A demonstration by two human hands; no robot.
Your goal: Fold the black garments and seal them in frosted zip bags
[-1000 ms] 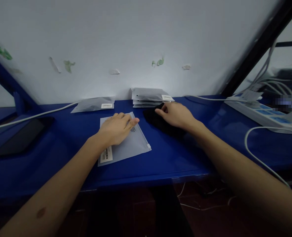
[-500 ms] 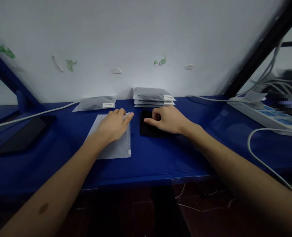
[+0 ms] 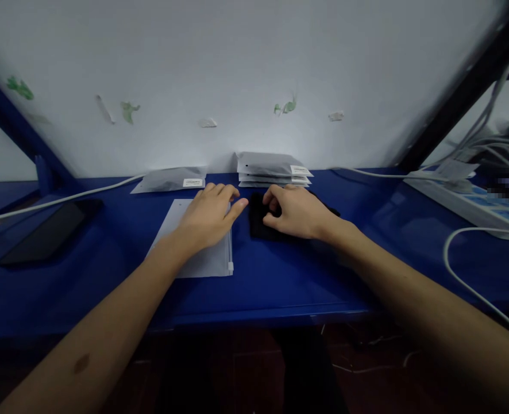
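Note:
A translucent zip bag lies flat on the blue table, its white slider at the lower right corner. Over the bag's upper part is my left hand, fingers apart, with the thumb reaching past its right edge. My right hand rests on a folded black item, possibly cloth, with its fingers curled and thumb and index finger close together. Whether it pinches any of the black material is hidden. Part of the black item shows behind that hand.
Behind stand a stack of labelled translucent bags and one more labelled bag. A black phone-like slab lies left under a white cable. At right is a white power strip with cables.
My left hand has shifted slightly right, its thumb now farther beyond the bag's edge. My right hand has turned slightly, and more black material shows behind it. The view has shifted a little.

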